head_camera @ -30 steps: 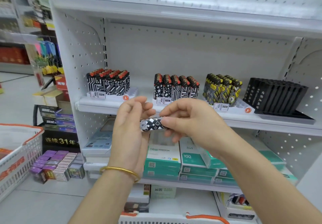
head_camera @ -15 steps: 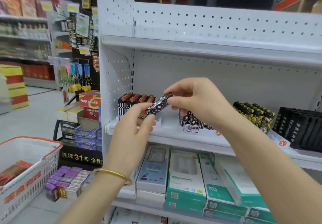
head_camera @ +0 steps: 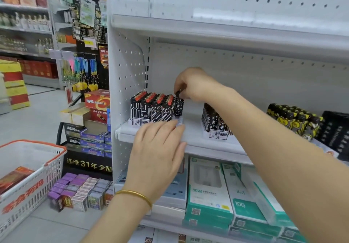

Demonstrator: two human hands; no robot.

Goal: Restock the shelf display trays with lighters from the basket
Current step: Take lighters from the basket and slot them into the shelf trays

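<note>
1. 1 lighter (head_camera: 178, 106) is pinched at its top by the fingertips of the right hand (head_camera: 190, 84). It stands upright at the right end of the left tray (head_camera: 179, 120), just beside the 4 rows of lighters (head_camera: 151, 108) with red tops.
2. The left hand (head_camera: 158, 148) holds nothing. Its fingers reach out fairly straight, and the tips touch the front of the left tray, I think to keep it steady.
3. Done so far: the left tray looks nearly full. To its right on the shelf (head_camera: 198, 142), the star tray (head_camera: 213, 121) and the yellow tray (head_camera: 294, 120) both have lighters in them.
4. Left to do: this lighter seems to start a new row, so that row likely needs more. I cannot tell if the lighter is pushed all the way down.
5. The basket (head_camera: 32, 144) sits low and well to the left of the left tray. It is cut off at the edge. Only a red packet (head_camera: 15, 176) shows in it, so I cannot see how many lighters are left.
6. The left hand hides much of the left tray's front, and the right arm hides part of the star tray. The black tray (head_camera: 334, 127), farthest right, is blurry and cut off.
</note>
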